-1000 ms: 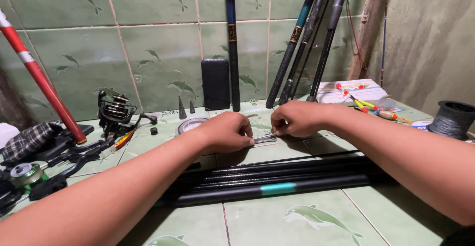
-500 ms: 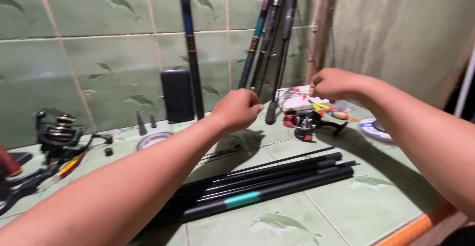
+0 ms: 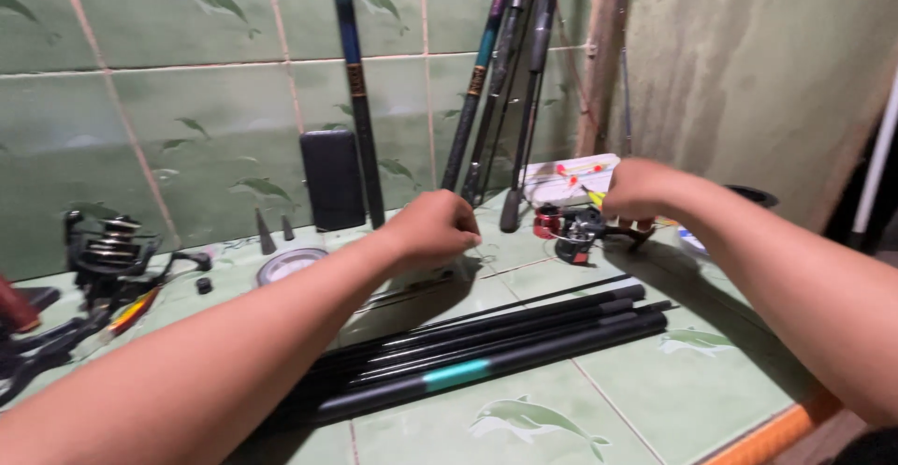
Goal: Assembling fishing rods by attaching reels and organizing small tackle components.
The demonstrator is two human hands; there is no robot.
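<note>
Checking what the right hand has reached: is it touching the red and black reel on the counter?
Cannot tell. In the head view the right hand sits just above the reel, overlapping its far end, so neither contact nor a gap shows plainly.

Dim, greenish indoor light; soft shadows under both forearms, slight motion blur throughout.
</note>
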